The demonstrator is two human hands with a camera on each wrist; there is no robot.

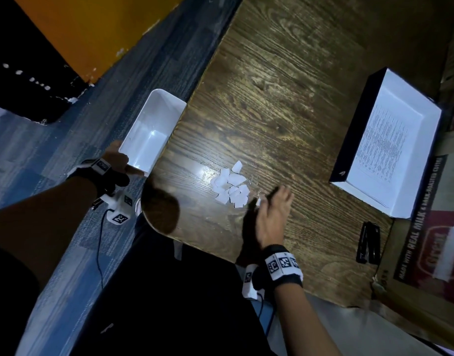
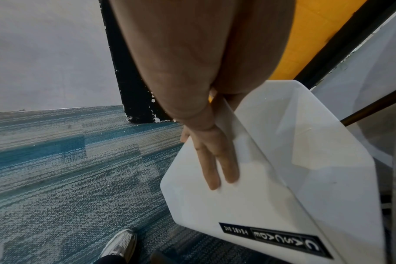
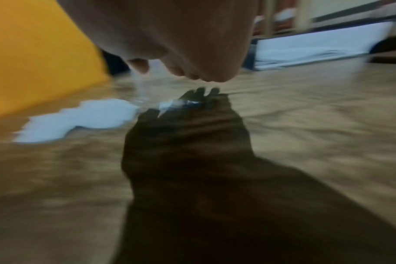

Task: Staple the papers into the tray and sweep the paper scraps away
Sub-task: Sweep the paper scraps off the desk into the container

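Several white paper scraps [image 1: 231, 185] lie bunched on the wooden table [image 1: 285, 86]. My right hand [image 1: 272, 214] stands just right of them with fingers straight, its edge toward the table; one small scrap [image 1: 258, 201] sits at its fingers. The right wrist view is blurred and shows the hand [image 3: 170, 35] above its shadow beside the scraps [image 3: 79, 117]. My left hand [image 1: 118, 158] grips the wall of a white bin [image 1: 159, 109] held off the table's left edge. Its fingers [image 2: 215, 160] lie flat along the bin's outside [image 2: 237, 205]. Printed papers [image 1: 382, 142] lie in the white tray [image 1: 410, 98].
A black stapler [image 1: 368, 242] lies near the table's front right corner. A printed cardboard box [image 1: 426, 240] stands against the table's right side. Blue carpet [image 2: 57, 169] and my shoe [image 2: 120, 244] are below the bin. An orange panel [image 1: 97, 29] stands at the far left.
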